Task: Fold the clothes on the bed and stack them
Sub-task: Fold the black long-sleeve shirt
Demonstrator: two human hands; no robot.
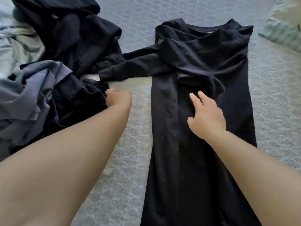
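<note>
Black garment (202, 66): soft matt cloth, smooth weave, creased at its 12 o'clock end, flatter toward 6 o'clock.
Bedcover (273, 98): pale grey cloth, rough and pebbly, with a raised mottled texture all over.
Dark pile (68, 35), at 10 o'clock: matt black cloth, thick-looking, heavily rumpled.
Grey-blue fabric (32, 93), at 9 o'clock: smooth cloth with a faint sheen on its folds.
Pale green cloth (21, 46), far 10 o'clock: light, matt, crumpled.
Pillow (283, 25), at 2 o'clock: soft cloth, striped, matt.
</note>
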